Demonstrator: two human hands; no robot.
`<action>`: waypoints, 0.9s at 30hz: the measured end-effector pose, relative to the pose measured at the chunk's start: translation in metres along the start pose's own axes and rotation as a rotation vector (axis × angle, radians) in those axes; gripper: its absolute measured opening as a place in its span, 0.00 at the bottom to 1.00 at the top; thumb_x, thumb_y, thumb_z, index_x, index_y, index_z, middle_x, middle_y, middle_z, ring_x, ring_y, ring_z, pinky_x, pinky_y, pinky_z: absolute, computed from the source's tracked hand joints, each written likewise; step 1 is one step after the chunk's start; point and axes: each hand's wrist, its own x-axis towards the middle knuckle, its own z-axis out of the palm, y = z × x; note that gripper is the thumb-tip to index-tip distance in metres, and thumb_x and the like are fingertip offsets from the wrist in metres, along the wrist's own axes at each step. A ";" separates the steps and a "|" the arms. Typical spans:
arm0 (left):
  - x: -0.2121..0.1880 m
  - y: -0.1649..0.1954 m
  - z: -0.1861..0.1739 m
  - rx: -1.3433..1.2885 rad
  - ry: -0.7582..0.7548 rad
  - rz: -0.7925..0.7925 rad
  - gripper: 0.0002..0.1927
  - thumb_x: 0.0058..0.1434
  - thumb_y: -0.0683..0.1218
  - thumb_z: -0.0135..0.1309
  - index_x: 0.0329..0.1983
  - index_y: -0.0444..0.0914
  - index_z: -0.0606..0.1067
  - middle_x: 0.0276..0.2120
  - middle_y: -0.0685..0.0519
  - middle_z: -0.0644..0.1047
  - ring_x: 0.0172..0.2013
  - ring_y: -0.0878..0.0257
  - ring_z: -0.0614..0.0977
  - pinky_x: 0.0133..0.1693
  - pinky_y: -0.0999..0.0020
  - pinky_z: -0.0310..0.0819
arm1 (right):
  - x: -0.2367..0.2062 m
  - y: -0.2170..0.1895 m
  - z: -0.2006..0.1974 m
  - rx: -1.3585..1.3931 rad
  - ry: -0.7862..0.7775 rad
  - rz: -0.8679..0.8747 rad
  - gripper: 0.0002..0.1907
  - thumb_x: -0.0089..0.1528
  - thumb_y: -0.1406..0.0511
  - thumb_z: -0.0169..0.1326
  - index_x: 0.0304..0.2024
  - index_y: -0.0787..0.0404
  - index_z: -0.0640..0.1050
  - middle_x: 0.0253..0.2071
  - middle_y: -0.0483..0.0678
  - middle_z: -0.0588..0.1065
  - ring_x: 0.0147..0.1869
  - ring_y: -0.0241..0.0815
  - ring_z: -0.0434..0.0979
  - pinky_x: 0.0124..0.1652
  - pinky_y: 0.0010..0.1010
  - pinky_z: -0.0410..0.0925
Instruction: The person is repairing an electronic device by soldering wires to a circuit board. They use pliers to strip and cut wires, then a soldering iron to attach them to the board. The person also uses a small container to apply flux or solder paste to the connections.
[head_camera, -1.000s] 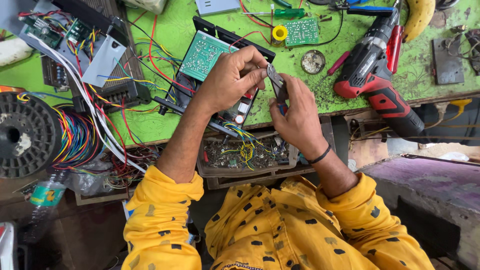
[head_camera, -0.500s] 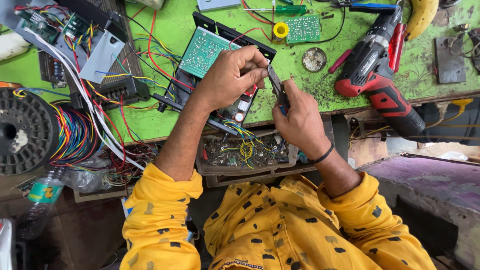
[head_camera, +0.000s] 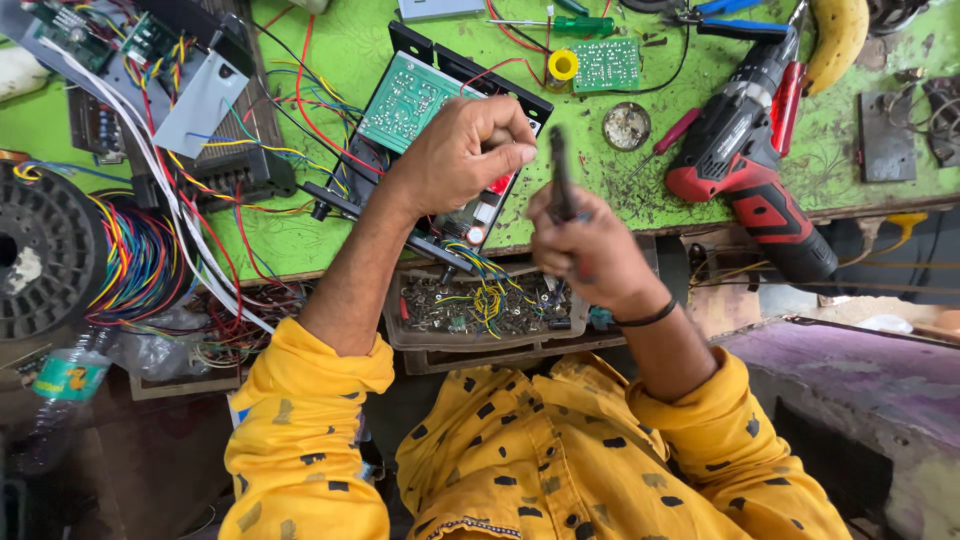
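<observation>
my left hand fisted over board | right hand clamped on tool | best: keep tip steady, wires clear below

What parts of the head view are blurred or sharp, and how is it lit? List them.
Head view: the right hand and the thin dark tool it grips are smeared by motion blur; the left hand, green circuit board and red drill are sharp; light is even and soft, with no harsh glare on the green bench.
</observation>
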 end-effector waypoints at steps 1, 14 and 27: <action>0.000 -0.001 0.000 -0.016 -0.021 -0.006 0.08 0.68 0.42 0.60 0.37 0.34 0.74 0.17 0.56 0.70 0.21 0.70 0.66 0.26 0.70 0.60 | 0.000 -0.003 -0.003 -0.196 0.082 -0.098 0.14 0.60 0.74 0.54 0.49 0.66 0.72 0.29 0.44 0.67 0.26 0.37 0.64 0.28 0.31 0.59; 0.003 -0.010 0.006 -0.384 0.109 -0.124 0.10 0.71 0.44 0.56 0.48 0.35 0.70 0.32 0.54 0.83 0.31 0.72 0.83 0.34 0.75 0.80 | 0.005 -0.017 0.004 -1.305 0.296 -0.556 0.21 0.61 0.70 0.57 0.56 0.67 0.70 0.40 0.51 0.75 0.42 0.44 0.77 0.45 0.36 0.71; 0.002 -0.013 0.006 -0.391 0.063 -0.204 0.05 0.71 0.42 0.56 0.44 0.34 0.75 0.29 0.55 0.81 0.27 0.71 0.82 0.30 0.74 0.79 | 0.008 -0.015 0.023 -1.464 0.352 -0.564 0.26 0.58 0.69 0.59 0.58 0.69 0.70 0.45 0.60 0.73 0.50 0.62 0.74 0.50 0.46 0.68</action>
